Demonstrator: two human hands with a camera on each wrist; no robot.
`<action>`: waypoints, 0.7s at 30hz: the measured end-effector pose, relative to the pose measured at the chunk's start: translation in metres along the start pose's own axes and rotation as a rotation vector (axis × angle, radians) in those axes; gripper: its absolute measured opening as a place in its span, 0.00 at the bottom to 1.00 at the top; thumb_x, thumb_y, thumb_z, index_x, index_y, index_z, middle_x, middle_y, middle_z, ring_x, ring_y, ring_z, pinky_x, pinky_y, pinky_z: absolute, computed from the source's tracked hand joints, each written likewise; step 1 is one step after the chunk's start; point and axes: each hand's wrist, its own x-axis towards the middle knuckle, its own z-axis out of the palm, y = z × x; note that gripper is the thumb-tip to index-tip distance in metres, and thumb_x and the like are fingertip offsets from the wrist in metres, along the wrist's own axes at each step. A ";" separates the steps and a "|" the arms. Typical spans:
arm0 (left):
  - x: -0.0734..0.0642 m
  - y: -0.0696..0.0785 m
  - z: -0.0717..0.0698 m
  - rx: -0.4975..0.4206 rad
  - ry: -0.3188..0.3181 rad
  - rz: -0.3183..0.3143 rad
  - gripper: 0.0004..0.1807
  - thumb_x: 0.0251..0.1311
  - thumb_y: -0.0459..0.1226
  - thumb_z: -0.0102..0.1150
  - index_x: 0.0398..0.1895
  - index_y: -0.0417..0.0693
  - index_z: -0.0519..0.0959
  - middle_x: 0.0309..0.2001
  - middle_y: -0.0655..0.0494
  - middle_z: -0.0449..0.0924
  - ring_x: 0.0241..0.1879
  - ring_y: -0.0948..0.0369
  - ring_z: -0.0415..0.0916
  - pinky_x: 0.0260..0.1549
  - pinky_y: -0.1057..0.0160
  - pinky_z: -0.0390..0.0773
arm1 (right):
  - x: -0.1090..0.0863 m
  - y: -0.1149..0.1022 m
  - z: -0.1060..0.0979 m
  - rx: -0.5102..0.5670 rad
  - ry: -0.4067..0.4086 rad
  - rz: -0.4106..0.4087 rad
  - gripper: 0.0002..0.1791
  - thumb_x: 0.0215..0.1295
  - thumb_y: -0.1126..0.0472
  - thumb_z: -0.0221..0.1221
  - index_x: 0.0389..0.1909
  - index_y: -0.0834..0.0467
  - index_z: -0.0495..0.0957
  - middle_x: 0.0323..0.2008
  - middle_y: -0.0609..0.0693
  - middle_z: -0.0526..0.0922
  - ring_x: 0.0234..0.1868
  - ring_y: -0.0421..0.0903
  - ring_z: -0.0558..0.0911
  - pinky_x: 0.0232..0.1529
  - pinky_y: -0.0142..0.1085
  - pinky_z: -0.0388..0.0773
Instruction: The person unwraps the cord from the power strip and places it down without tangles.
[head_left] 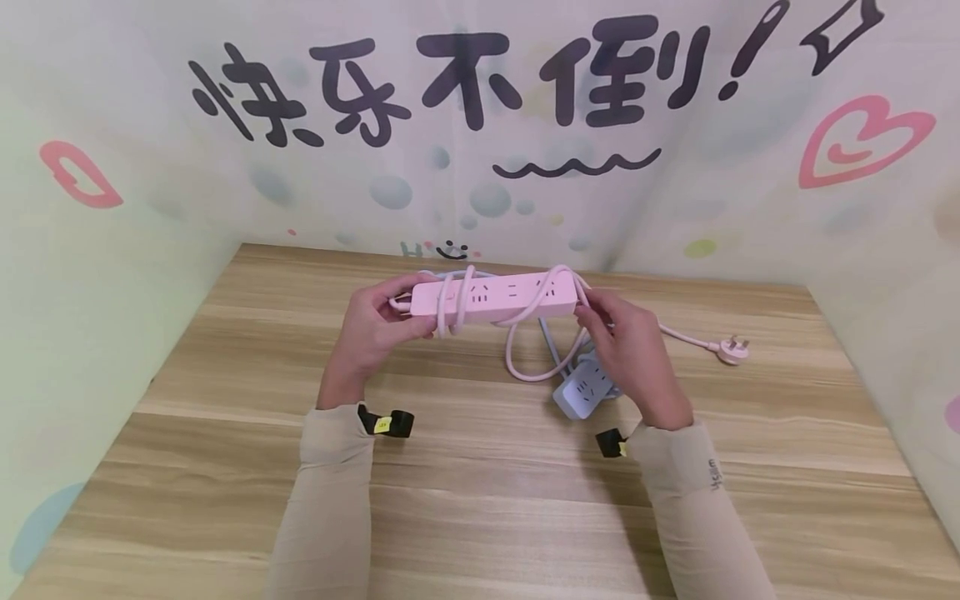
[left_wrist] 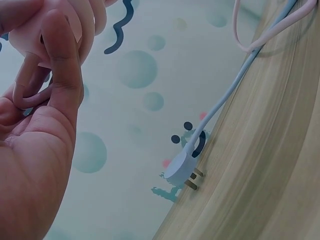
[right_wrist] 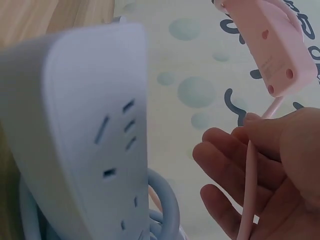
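Note:
A pink power strip [head_left: 491, 312] is held up above the table, its sockets facing upward and its cord looped round it at both ends. My left hand [head_left: 372, 323] grips its left end between thumb and fingers. At the other end my right hand [head_left: 636, 354] pinches the pink cord [right_wrist: 251, 172] between thumb and forefinger. One loose cord loop hangs below the strip. Beneath my right hand a pale blue power strip [head_left: 576, 398] lies on the table, with its own cord [right_wrist: 170, 200] bunched beside it.
The pink cord's three-pin plug [head_left: 732, 351] lies on the wooden table [head_left: 480, 500] at the right. Near the table's back edge, a pale blue plug [left_wrist: 180, 167] lies on its cord's end. A printed cloth wall [head_left: 337, 192] rises behind the table.

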 end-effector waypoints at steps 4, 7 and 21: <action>0.000 -0.001 0.000 -0.013 -0.003 0.004 0.26 0.53 0.21 0.65 0.57 0.25 0.75 0.47 0.58 0.83 0.34 0.61 0.83 0.33 0.61 0.89 | -0.001 0.002 0.000 0.032 0.004 -0.004 0.17 0.76 0.60 0.56 0.60 0.62 0.79 0.42 0.58 0.89 0.36 0.51 0.88 0.41 0.48 0.87; 0.000 0.000 0.000 -0.012 -0.002 0.003 0.26 0.52 0.21 0.65 0.57 0.25 0.76 0.48 0.58 0.83 0.34 0.61 0.83 0.32 0.61 0.89 | -0.002 0.004 -0.001 0.038 0.011 -0.015 0.17 0.77 0.60 0.55 0.60 0.61 0.80 0.39 0.56 0.89 0.32 0.49 0.86 0.37 0.38 0.86; -0.001 0.000 -0.001 -0.028 -0.016 -0.018 0.27 0.52 0.21 0.65 0.58 0.23 0.75 0.47 0.56 0.82 0.32 0.61 0.84 0.33 0.61 0.89 | -0.002 0.006 -0.001 0.111 0.169 -0.069 0.14 0.76 0.61 0.57 0.52 0.62 0.86 0.25 0.55 0.81 0.26 0.42 0.73 0.25 0.24 0.67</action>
